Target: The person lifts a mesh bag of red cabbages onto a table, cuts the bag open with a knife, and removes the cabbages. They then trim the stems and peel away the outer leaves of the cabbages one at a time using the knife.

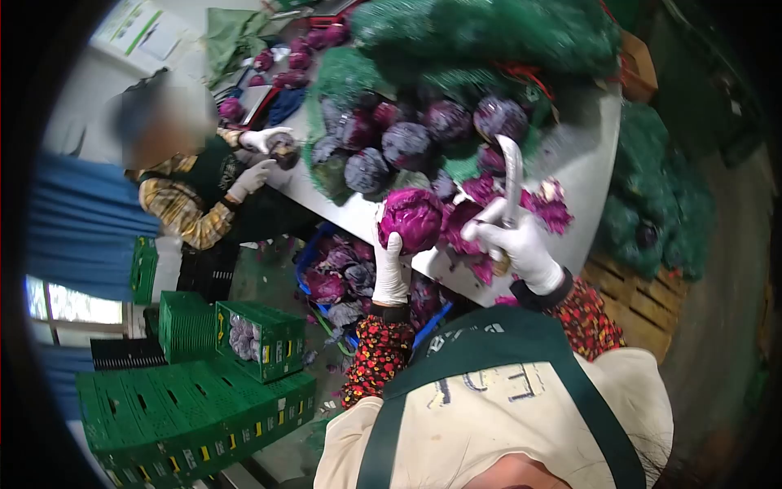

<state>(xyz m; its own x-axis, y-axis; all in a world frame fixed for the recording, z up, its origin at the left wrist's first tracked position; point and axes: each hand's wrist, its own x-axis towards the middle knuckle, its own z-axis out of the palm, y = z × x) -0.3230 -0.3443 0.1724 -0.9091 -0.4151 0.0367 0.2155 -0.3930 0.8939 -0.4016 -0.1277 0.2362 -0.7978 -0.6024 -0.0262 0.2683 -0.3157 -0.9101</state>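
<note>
At table edge (358,213), my left hand (389,269) fingers clamped on red cabbage (412,217); right hand (519,243) fist closed round knife (511,175).

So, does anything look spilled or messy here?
Only trimmings: torn purple leaves lie loose on the table beside the knife in the right hand. The left hand holds a cabbage over the table's edge; more scraps lie in the blue crate below.

The pale grey tabletop (582,163) carries a heap of round dark purple cabbages (407,143) across its middle, with bulging green mesh sacks (489,33) piled at its far end. Torn bright purple leaf scraps (550,208) lie scattered near its front edge, just beside the heap.
</note>
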